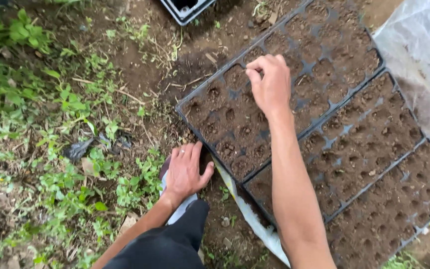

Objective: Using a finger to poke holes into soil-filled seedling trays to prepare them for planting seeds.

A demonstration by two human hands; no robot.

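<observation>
My right hand (270,84) reaches over a black seedling tray (191,97) filled with dark soil. Its fingers are pinched together above a cell near the tray's far edge; what they hold, if anything, is too small to tell. Each cell near it has a small dimple in the soil. My left hand (186,172) rests flat on the ground beside the tray's near corner, fingers spread, on top of a grey shoe. Two more soil-filled trays (369,144) lie side by side to the right.
Weeds and grass (51,149) cover the ground to the left. A clear plastic sheet (419,55) lies at the upper right and under the trays. An empty black tray corner (185,10) shows at the top. My dark trouser leg (170,244) is at the bottom.
</observation>
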